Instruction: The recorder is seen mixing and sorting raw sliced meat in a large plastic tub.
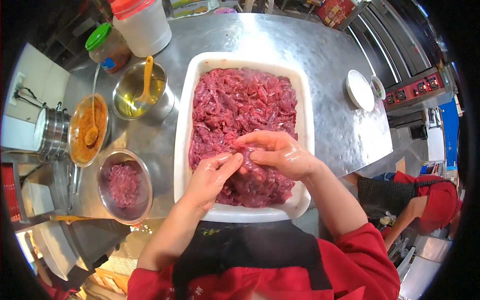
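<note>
Raw red meat pieces (243,101) fill most of a white plastic tub (307,123) on the steel table in front of me. Over the near half of the tub, my right hand (281,153) pinches a glossy piece of meat (249,159) between thumb and fingers. My left hand (215,172) grips the same piece from the left, thumb and fingertips together. Both hands look wet. Part of the piece hides behind my fingers. To the left, a steel bowl (144,210) holds a smaller heap of raw meat (123,183).
A steel pot (170,101) of yellow oil holds a yellow ladle (148,80). Left of it is a pan of orange-brown powder (80,127) with a spoon (92,135). Lidded jars (144,32) stand behind. A white bowl (360,90) sits right; a person in red (438,202) is beyond.
</note>
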Available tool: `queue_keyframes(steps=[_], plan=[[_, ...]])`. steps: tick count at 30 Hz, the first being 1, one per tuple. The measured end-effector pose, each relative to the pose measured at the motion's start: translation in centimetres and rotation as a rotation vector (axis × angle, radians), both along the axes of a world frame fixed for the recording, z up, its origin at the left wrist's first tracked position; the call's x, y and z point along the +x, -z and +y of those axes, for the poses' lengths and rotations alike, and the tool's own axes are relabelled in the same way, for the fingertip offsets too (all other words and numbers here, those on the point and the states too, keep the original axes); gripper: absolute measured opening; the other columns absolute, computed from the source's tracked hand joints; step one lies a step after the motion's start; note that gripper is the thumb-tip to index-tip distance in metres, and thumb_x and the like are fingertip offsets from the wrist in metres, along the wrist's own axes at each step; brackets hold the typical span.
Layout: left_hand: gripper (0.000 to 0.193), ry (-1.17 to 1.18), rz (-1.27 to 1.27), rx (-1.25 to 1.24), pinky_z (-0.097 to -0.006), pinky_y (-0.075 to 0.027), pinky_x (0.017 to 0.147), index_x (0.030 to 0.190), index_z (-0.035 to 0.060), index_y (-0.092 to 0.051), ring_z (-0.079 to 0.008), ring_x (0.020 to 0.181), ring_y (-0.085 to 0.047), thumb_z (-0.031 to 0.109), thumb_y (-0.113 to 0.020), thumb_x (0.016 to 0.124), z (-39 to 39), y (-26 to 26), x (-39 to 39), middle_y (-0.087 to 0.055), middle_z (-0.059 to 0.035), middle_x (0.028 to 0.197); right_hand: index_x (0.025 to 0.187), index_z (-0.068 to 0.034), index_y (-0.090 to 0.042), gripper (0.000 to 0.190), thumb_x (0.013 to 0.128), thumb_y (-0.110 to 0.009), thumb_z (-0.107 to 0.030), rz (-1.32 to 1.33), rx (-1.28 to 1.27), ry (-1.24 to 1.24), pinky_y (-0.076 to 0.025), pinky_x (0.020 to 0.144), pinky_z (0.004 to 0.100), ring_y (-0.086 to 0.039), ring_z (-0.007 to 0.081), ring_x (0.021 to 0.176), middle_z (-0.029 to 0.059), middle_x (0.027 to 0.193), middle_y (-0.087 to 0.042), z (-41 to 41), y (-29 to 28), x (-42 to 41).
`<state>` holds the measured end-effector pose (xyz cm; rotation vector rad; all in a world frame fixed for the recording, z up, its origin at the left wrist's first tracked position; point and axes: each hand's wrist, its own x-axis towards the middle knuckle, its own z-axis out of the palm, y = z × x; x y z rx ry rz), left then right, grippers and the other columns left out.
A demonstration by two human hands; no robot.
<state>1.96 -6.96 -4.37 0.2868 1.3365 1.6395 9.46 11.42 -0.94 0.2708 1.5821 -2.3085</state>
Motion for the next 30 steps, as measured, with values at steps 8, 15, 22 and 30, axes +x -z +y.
queue_keyframes(steps=[8, 15, 22, 30], plan=[[0.017, -0.333, -0.407, 0.056, -0.0254, -0.047, 0.066, 0.096, 0.0043, -0.06, -0.014, 0.075, -0.061, 0.02, -0.059, 0.09, 0.6, 0.1, 0.9, -0.063, -0.0059, 0.083, 0.132, -0.001, -0.039, 0.048, 0.088, -0.056, -0.008, -0.074, 0.344, 0.043, -0.046, 0.058, 0.0245, -0.055, 0.0105, 0.066, 0.0068, 0.079, -0.061, -2.6, 0.0, 0.8], [0.021, -0.435, -0.477, 0.207, -0.0285, -0.042, 0.059, 0.101, 0.0044, -0.055, -0.0113, 0.061, -0.048, 0.023, -0.055, 0.092, -1.4, 0.5, -0.6, -0.047, 0.0005, 0.064, 0.098, -0.002, -0.061, 0.017, 0.085, -0.058, -0.012, -0.04, 0.739, -0.051, -0.046, 0.054, 0.0351, -0.057, 0.0188, 0.057, 0.0114, 0.07, -0.062, -0.2, 2.7, 3.5], [0.017, -0.458, -0.421, -0.001, -0.0224, -0.029, 0.046, 0.096, 0.0047, -0.054, -0.0086, 0.049, -0.035, 0.022, -0.053, 0.093, -1.7, 0.6, -0.2, -0.04, 0.0014, 0.06, 0.07, 0.0, -0.059, 0.01, 0.075, -0.056, -0.008, 0.32, 1.484, 0.112, -0.048, 0.064, 0.0428, -0.061, 0.0358, 0.072, 0.0197, 0.072, -0.061, 2.9, 7.5, -6.3], [0.012, -0.483, -0.434, -0.028, -0.0205, -0.03, 0.047, 0.093, 0.0042, -0.055, -0.0081, 0.051, -0.038, 0.016, -0.056, 0.091, -2.9, 0.6, 0.5, -0.045, 0.0, 0.062, 0.074, 0.002, -0.066, 0.017, 0.068, -0.064, -0.014, 0.136, 1.419, -0.099, -0.05, 0.066, 0.0422, -0.063, 0.0358, 0.071, 0.0234, 0.074, -0.063, 3.0, 7.8, -5.8]])
